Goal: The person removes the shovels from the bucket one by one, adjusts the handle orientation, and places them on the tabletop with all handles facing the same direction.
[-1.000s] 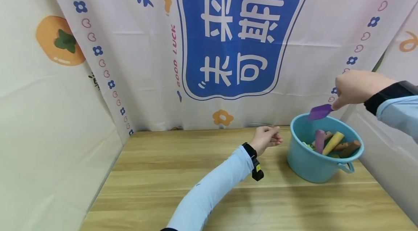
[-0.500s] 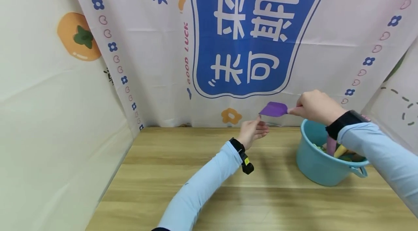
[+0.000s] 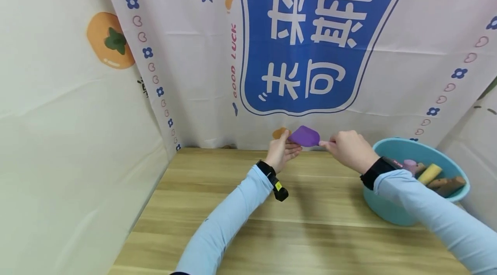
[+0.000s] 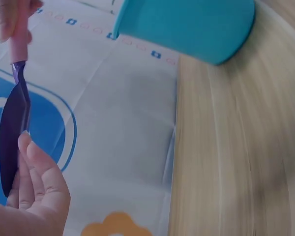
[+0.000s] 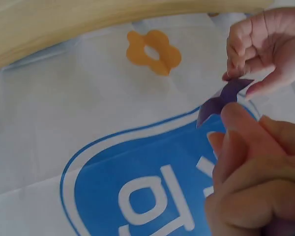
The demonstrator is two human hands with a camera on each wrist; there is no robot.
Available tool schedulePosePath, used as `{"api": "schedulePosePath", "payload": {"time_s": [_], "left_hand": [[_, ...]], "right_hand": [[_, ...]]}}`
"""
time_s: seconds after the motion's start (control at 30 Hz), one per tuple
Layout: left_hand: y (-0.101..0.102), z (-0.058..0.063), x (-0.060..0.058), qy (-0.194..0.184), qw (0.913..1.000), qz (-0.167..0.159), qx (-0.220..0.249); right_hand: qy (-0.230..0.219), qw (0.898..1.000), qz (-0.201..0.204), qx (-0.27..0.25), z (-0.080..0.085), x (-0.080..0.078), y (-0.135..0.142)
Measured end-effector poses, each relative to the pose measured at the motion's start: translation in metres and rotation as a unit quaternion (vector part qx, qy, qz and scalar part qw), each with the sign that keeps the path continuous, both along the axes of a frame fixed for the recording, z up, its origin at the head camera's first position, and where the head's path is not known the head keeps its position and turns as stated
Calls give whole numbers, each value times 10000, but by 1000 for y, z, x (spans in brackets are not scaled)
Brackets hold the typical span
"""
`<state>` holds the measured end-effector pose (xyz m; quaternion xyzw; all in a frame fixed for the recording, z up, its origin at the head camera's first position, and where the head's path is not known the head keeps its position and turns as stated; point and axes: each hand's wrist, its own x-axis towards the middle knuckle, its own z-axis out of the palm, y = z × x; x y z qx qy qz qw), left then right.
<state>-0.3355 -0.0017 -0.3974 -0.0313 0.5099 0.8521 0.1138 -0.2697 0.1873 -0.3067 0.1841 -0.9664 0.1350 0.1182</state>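
Observation:
A small trowel with a purple blade [image 3: 305, 136] and a pink handle [image 4: 18, 42] is held up in front of the back curtain. My right hand [image 3: 349, 149] grips it by the handle. At the blade's tip is my left hand [image 3: 282, 151], thumb raised and fingers fairly straight, with the tip between thumb and fingers. In the left wrist view, the left fingertips [image 4: 27, 142] lie along the blade's edge. The right wrist view has the blade [image 5: 226, 98] reaching from the right fist toward the left thumb and fingers.
A light blue bucket [image 3: 382, 208] stands at the right on the wooden table [image 3: 233, 175], partly behind the right forearm. It holds several stubby pieces, one yellow [image 3: 429, 174], others purple and brown. A printed curtain [image 3: 209, 124] hangs along the table's back edge, with pale cloth at both sides.
My right hand has carried the trowel left from above the bucket to my left hand. The left hand has opened its fingers beside the blade. The whole head view has shifted.

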Motion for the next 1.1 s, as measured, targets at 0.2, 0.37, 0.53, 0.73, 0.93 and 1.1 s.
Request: {"api": "schedulePosePath", "payload": {"time_s": [0.2, 0.37, 0.53, 0.73, 0.93, 1.1], "left_hand": [[-22, -6, 3, -18, 9984, 345, -458], [-41, -14, 1, -74, 9932, 667, -951], [-69, -11, 0, -64, 9866, 611, -1509], [-108, -5, 0, 311, 9666, 487, -2497], [-144, -3, 7, 526, 9504, 183, -3061], [-170, -4, 15, 573, 9395, 16, -3376]], "right_hand": [[521, 9980, 288, -228, -28, 6, -27], [567, 9958, 604, -398, -46, 8, -48], [-157, 9932, 1015, -546, -47, 7, -65], [-1241, 9818, 1086, -947, -44, -14, -89], [-2102, 9530, 735, -2055, -55, -52, -116], [-3087, 8942, 888, -3118, -76, -73, -145]]}}
